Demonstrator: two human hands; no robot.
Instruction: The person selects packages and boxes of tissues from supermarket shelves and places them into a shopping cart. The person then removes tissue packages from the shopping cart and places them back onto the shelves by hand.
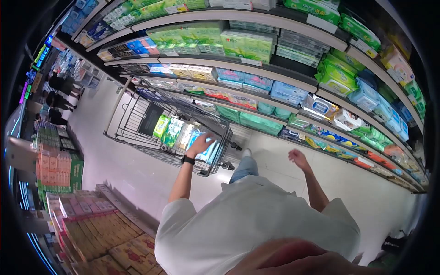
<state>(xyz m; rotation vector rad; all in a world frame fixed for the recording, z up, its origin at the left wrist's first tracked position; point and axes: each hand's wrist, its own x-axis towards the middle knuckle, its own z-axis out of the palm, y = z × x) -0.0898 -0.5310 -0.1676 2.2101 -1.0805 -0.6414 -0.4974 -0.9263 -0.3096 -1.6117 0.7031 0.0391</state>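
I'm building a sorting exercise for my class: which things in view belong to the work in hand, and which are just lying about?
Seemingly part of the work:
left hand, at or just above a pack
blue-and-white pack beneath it
shopping cart
green pack in the cart

Just about:
shelves of packaged goods
stacked cartons, lower left

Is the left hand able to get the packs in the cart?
Probably yes: the left hand is over or touching the packs, and the open-topped cart leaves the way free.
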